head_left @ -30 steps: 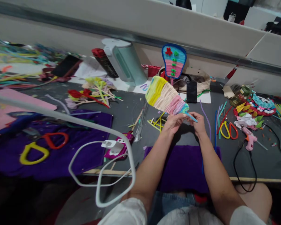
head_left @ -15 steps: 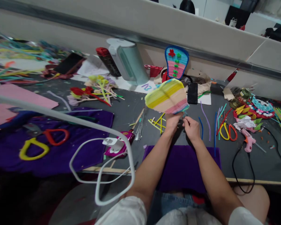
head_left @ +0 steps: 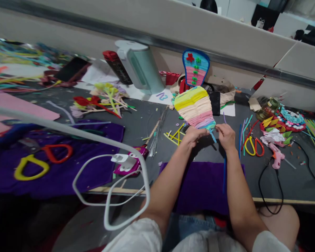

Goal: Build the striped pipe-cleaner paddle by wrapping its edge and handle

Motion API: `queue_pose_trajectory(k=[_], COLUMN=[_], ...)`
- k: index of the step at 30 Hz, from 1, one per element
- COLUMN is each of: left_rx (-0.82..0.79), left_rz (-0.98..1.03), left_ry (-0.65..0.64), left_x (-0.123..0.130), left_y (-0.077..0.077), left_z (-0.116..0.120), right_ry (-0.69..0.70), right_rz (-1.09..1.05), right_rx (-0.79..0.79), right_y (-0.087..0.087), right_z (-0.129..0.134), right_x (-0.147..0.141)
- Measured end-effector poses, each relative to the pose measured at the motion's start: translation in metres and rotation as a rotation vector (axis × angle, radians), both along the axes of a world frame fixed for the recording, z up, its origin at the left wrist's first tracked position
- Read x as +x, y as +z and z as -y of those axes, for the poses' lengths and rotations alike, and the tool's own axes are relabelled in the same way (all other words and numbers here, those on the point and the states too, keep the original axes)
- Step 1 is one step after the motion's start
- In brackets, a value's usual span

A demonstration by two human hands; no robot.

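Note:
A striped fan-shaped piece [head_left: 195, 106] in yellow, cream, pink and blue is held up over the dark table. My left hand [head_left: 195, 135] is closed on its narrow lower end. At the right of that end is my right hand [head_left: 226, 134], its fingers pinched together; what they hold, if anything, is too small to make out. A short blue strip [head_left: 212, 136] sticks out below the piece, between the hands. Beneath my forearms lies a purple cloth [head_left: 202, 185].
Scissors [head_left: 254, 146] and a pink glue gun [head_left: 277, 155] lie at the right. A kettle [head_left: 144, 70] and a blue-rimmed decorated piece [head_left: 196, 68] stand behind. White cable [head_left: 126, 148] loops across the left, near larger scissors [head_left: 44, 161].
The striped piece has turned, showing its ridged face, with its narrow end towards the lower right. My right hand has moved a little right and the blue strip now shows.

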State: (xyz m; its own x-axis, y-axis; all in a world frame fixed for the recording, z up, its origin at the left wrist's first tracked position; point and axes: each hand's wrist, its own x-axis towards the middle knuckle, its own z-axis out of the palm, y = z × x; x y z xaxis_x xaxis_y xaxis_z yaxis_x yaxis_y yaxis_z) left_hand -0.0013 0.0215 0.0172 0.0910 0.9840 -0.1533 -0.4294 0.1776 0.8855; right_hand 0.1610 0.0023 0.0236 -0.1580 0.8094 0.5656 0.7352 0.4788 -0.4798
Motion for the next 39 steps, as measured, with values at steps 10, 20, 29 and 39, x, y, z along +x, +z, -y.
queue_pose_trajectory(k=[10,20,29,39], left_rx=[-0.008,0.05,0.177,0.088], left_rz=[0.172,0.09,0.053,0.132], left_ry=[-0.144,-0.098,-0.192,-0.206], left_x=[-0.003,-0.004,0.004,0.002], left_y=[0.003,0.004,0.009,0.009], left_z=[0.002,0.002,0.009,0.008], right_ry=[0.151,0.171,0.189,0.132], right_rz=[-0.48,-0.713,-1.014,-1.035], right_rx=[-0.173,-0.37,-0.405,-0.414], right_y=[-0.01,-0.003,-0.007,-0.005], right_z=[-0.01,-0.005,-0.006,-0.005], right_x=[-0.005,-0.012,-0.023,-0.024])
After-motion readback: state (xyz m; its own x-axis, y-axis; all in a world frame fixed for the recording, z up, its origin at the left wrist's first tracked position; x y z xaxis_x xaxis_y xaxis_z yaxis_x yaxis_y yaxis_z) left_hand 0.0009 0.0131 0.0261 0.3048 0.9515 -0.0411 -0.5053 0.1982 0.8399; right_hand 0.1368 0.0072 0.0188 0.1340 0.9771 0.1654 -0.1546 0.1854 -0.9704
